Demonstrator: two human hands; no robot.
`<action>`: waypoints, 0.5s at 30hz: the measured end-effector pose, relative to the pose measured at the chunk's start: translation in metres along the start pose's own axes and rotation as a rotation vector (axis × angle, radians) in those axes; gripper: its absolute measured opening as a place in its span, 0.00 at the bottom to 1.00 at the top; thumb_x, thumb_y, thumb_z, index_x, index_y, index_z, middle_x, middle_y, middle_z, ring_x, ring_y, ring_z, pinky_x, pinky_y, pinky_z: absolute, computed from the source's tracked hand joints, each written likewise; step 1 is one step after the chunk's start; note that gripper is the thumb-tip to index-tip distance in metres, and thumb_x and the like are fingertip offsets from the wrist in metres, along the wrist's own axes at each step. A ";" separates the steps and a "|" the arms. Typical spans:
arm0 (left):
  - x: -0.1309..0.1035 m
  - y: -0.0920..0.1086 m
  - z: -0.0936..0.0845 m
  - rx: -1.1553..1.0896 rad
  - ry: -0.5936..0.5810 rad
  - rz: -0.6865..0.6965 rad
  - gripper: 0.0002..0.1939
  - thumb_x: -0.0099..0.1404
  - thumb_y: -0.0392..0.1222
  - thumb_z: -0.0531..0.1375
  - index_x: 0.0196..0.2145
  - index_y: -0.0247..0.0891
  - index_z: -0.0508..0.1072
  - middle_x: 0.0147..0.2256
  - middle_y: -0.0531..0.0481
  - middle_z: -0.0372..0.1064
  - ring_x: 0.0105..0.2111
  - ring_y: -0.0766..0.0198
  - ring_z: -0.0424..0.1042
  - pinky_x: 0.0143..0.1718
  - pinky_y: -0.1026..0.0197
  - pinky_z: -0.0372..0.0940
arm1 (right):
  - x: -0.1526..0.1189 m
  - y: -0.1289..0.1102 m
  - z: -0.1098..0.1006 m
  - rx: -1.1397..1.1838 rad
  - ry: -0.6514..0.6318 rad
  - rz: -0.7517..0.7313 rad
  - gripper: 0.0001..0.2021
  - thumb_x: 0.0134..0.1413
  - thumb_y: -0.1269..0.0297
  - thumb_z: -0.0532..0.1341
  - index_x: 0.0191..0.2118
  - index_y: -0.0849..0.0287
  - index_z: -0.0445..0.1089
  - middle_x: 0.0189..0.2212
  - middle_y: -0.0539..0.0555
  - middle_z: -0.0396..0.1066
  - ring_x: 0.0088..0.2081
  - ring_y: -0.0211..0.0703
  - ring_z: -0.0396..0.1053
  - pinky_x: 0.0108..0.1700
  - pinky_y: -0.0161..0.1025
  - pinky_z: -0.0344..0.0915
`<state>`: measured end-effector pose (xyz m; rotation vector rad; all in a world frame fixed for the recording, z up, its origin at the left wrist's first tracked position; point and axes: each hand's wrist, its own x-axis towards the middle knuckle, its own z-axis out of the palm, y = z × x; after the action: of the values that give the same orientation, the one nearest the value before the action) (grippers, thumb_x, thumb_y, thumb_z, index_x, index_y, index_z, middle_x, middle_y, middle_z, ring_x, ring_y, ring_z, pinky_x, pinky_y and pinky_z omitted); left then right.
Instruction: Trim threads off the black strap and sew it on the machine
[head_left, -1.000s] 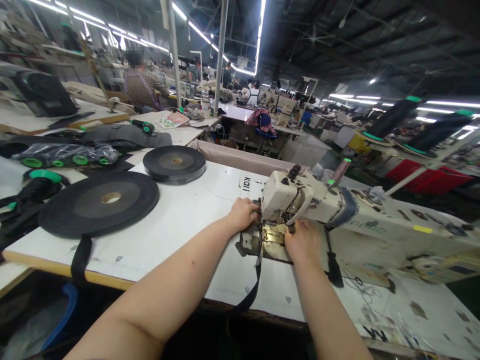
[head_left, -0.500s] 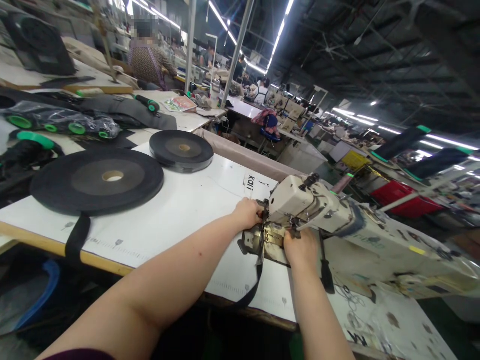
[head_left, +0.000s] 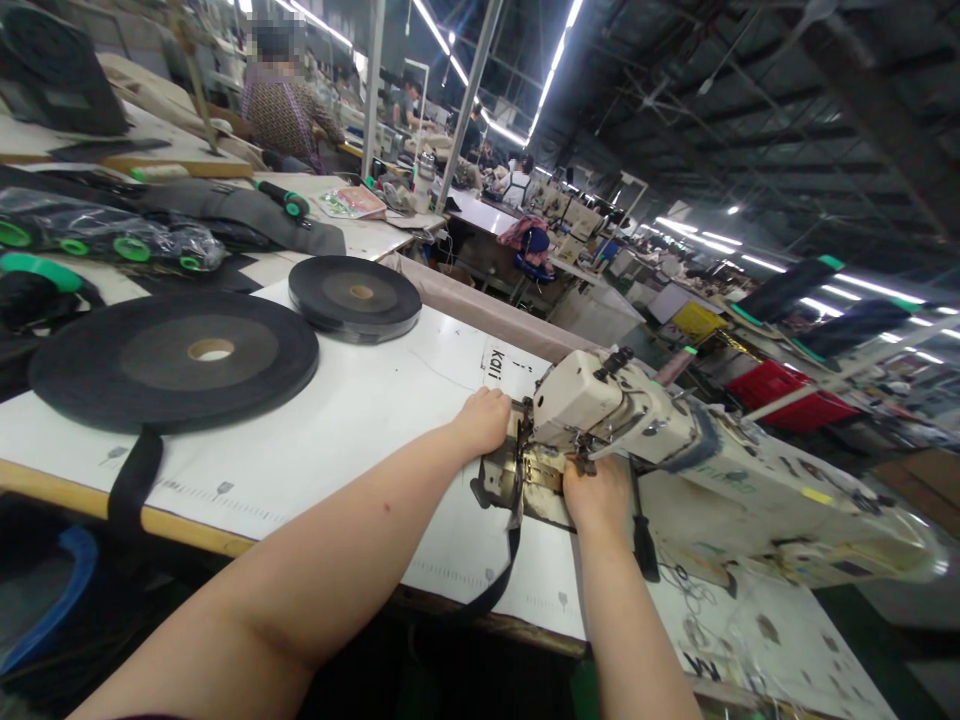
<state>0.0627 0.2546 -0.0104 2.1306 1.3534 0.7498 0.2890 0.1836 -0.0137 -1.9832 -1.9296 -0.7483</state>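
A pale industrial sewing machine [head_left: 585, 400] stands at the right of the white table. Beside its needle area, my left hand [head_left: 484, 420] is closed with curled fingers; whatever they hold is hidden. My right hand [head_left: 598, 495] reaches under the machine head from the other side, close to the presser foot, its fingertips out of sight. Between the hands lies the worn metal needle plate [head_left: 545, 474]. A black strip of webbing tape [head_left: 504, 575] rises from the table's front edge to a metal guide [head_left: 495, 478] beside the plate.
Two reels of black tape, a large one [head_left: 270, 350] and a smaller one [head_left: 315, 285], lie on the table's left. A dark-handled tool [head_left: 643, 545] is right of my right hand. Wrapped thread cones [head_left: 131, 245] lie far left. A person [head_left: 285, 110] sits beyond.
My left hand has drawn slightly left, away from the needle area, and its fingers look more curled. My right hand stays beside the presser foot. The whole view has shifted a little.
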 end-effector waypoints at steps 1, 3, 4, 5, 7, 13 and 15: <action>0.002 -0.001 -0.001 -0.052 0.013 -0.044 0.08 0.65 0.29 0.55 0.41 0.29 0.71 0.48 0.31 0.69 0.53 0.45 0.66 0.56 0.46 0.59 | 0.000 0.000 0.000 0.011 0.003 0.009 0.06 0.54 0.70 0.59 0.29 0.62 0.73 0.30 0.60 0.73 0.36 0.51 0.68 0.40 0.42 0.58; 0.006 -0.002 -0.003 -0.178 0.030 -0.137 0.04 0.66 0.30 0.54 0.38 0.32 0.68 0.45 0.33 0.72 0.49 0.49 0.71 0.51 0.50 0.63 | 0.000 0.001 -0.002 0.036 0.011 0.027 0.05 0.53 0.70 0.60 0.31 0.62 0.73 0.31 0.60 0.72 0.37 0.52 0.67 0.40 0.42 0.59; 0.007 -0.002 -0.004 -0.253 0.030 -0.182 0.04 0.66 0.29 0.53 0.37 0.34 0.66 0.42 0.35 0.73 0.46 0.52 0.73 0.47 0.53 0.65 | 0.000 0.001 -0.002 0.051 0.013 0.033 0.04 0.52 0.70 0.60 0.31 0.62 0.73 0.32 0.60 0.72 0.38 0.52 0.67 0.41 0.42 0.59; 0.008 -0.002 -0.005 -0.332 0.023 -0.222 0.05 0.67 0.29 0.52 0.36 0.35 0.63 0.39 0.39 0.74 0.42 0.56 0.75 0.42 0.56 0.66 | 0.000 0.001 -0.003 0.065 0.011 0.037 0.04 0.52 0.70 0.60 0.32 0.62 0.73 0.32 0.60 0.72 0.38 0.52 0.67 0.41 0.42 0.59; 0.008 -0.001 -0.007 -0.491 -0.001 -0.281 0.08 0.68 0.27 0.48 0.34 0.38 0.59 0.34 0.45 0.74 0.34 0.62 0.77 0.31 0.63 0.64 | 0.000 0.002 -0.005 0.089 -0.006 0.044 0.04 0.52 0.70 0.61 0.32 0.62 0.73 0.34 0.60 0.72 0.39 0.52 0.67 0.42 0.42 0.59; 0.004 -0.001 -0.017 -0.727 -0.046 -0.345 0.10 0.66 0.27 0.49 0.29 0.39 0.56 0.24 0.53 0.63 0.23 0.69 0.70 0.18 0.68 0.48 | 0.000 0.003 -0.010 0.113 -0.063 0.084 0.04 0.53 0.70 0.61 0.34 0.61 0.74 0.34 0.60 0.72 0.40 0.51 0.66 0.43 0.42 0.57; 0.004 -0.004 -0.022 -0.716 -0.035 -0.343 0.09 0.65 0.28 0.51 0.29 0.38 0.58 0.23 0.55 0.61 0.18 0.72 0.63 0.18 0.68 0.48 | 0.000 0.003 -0.012 0.129 -0.074 0.093 0.04 0.53 0.70 0.62 0.34 0.61 0.75 0.34 0.59 0.72 0.41 0.51 0.66 0.43 0.42 0.57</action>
<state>0.0468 0.2626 0.0031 1.3107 1.1531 0.8771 0.2896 0.1772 -0.0034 -2.0315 -1.8606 -0.5209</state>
